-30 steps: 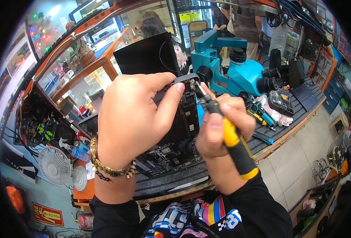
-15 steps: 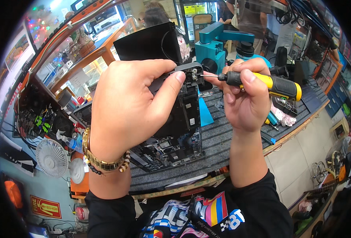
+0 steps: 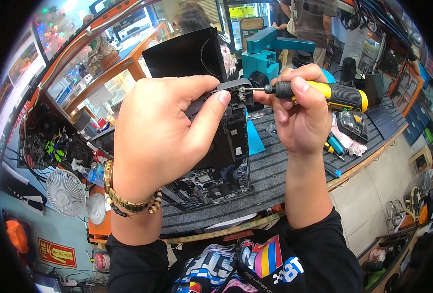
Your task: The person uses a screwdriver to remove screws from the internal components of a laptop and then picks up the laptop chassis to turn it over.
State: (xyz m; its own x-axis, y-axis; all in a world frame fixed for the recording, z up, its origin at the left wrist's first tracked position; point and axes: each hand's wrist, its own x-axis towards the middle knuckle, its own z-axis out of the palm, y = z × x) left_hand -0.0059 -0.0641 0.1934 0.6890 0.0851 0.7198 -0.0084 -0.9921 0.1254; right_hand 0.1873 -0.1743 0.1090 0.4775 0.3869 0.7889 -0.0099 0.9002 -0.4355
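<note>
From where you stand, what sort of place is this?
Probably an electronics repair shop: there's what looks like an opened laptop on the workbench, a teal microscope beyond it, and a yellow-and-black screwdriver in the right hand.

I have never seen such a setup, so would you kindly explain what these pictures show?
There is no machine, only a person, seen from the left of two wide fisheye cameras worn on the head, so straight edges look bent. The bare left hand pinches a dark grey piece with a rounded corner. The bare right hand holds a yellow-and-black screwdriver, its shaft pointing left toward small metal parts at that corner. On the grey striped mat lie a flat black device with exposed circuit parts and a blue sheet; a teal microscope stands behind.
</note>
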